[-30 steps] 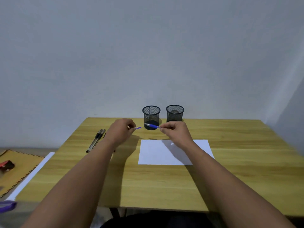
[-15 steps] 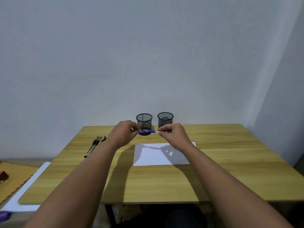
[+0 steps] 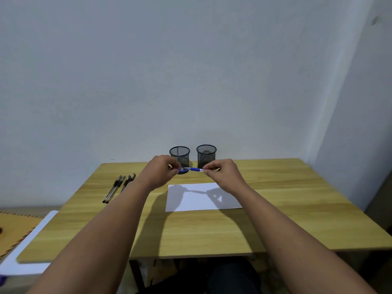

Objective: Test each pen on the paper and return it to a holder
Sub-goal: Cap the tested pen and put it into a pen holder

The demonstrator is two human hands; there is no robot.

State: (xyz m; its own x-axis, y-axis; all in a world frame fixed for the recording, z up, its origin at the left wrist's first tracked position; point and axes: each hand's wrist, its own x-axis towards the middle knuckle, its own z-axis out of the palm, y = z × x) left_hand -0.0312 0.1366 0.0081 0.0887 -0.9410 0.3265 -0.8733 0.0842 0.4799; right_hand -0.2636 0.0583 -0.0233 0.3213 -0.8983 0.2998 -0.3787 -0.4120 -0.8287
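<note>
A blue pen [image 3: 196,169] is held level above the far edge of the white paper [image 3: 201,200]. My right hand [image 3: 222,174] pinches the pen's barrel at its right end. My left hand [image 3: 161,170] pinches the blue cap [image 3: 182,170] at the pen's left end, cap and pen touching. Two black mesh holders stand behind the hands: the left holder [image 3: 179,154] and the right holder [image 3: 206,154]. Several dark pens [image 3: 118,187] lie on the table to the left.
The wooden table [image 3: 191,228] stands against a pale wall. To the left, lower down, lie a white sheet [image 3: 25,251] and a brown board [image 3: 12,230]. A wall corner rises at the right.
The cap in my left hand and the pen in my right hand, apart a second ago, have come together. The head camera has tilted up and back a little.
</note>
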